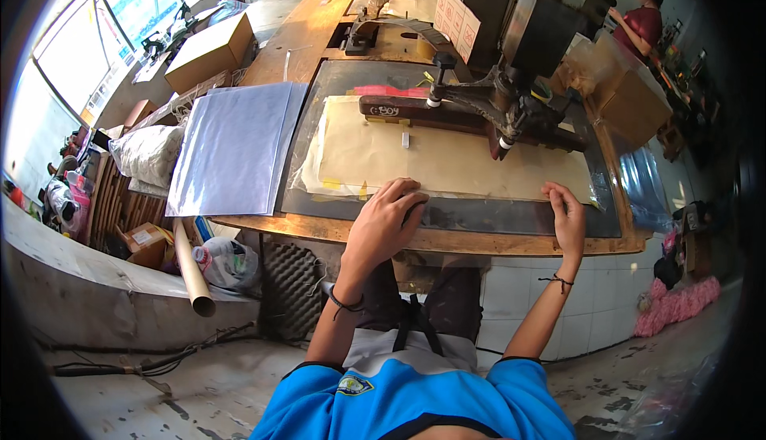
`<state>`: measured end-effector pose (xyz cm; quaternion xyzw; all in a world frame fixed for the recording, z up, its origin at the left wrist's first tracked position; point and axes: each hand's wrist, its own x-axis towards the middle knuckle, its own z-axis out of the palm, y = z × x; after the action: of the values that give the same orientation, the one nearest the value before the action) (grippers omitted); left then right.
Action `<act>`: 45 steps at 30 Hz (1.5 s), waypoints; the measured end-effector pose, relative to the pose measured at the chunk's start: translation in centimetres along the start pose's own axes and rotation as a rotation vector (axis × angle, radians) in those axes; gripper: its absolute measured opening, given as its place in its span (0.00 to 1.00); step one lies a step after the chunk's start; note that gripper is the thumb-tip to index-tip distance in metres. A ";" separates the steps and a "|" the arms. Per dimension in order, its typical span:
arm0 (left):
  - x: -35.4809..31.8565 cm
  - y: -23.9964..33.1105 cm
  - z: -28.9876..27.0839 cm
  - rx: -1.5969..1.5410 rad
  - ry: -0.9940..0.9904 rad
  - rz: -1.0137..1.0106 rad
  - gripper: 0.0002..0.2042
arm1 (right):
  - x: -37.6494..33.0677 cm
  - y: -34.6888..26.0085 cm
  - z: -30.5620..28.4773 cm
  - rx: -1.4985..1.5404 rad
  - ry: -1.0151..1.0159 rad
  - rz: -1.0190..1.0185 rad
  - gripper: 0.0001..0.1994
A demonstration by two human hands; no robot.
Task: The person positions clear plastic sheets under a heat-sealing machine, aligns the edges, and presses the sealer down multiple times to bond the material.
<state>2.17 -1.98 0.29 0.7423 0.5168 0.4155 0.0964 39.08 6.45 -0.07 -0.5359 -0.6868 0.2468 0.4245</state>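
A clear plastic sheet (pixel 487 215) lies over the front of the dark work plate (pixel 527 220), and its near edge seems to overhang the table. My left hand (pixel 387 220) is at the front of the plate, fingers bent and closed on the sheet. Farther right, my right hand (pixel 565 213) has curled fingers at the sheet's right part; the exact grip is hard to see. Beneath is a cream paper sheet (pixel 463 161) with yellow tape bits. A small white block (pixel 405 140) rests on it, before a dark bar (pixel 447 117) under the press head (pixel 511 101).
A stack of clear bluish plastic sheets (pixel 231 149) sits left of the plate. Beyond it stands a cardboard box (pixel 209 53). Another box (pixel 630 93) is at the right. A cardboard tube (pixel 191 268) leans below left. Another person (pixel 642 25) stands at the far right.
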 end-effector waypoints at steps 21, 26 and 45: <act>-0.1 0.0 -0.1 0.010 -0.014 -0.023 0.09 | 0.1 0.1 0.2 0.029 0.009 -0.045 0.16; -0.2 0.0 -0.2 0.018 -0.017 -0.010 0.10 | 0.0 0.1 0.3 0.029 0.008 -0.029 0.16; -0.4 -0.4 -0.1 0.044 -0.029 0.022 0.11 | -1.8 -7.5 6.2 -0.339 -0.250 -0.296 0.23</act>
<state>1.82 -2.15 -0.09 0.7558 0.5162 0.3942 0.0832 30.01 3.18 2.13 -0.4584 -0.8364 0.1275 0.2719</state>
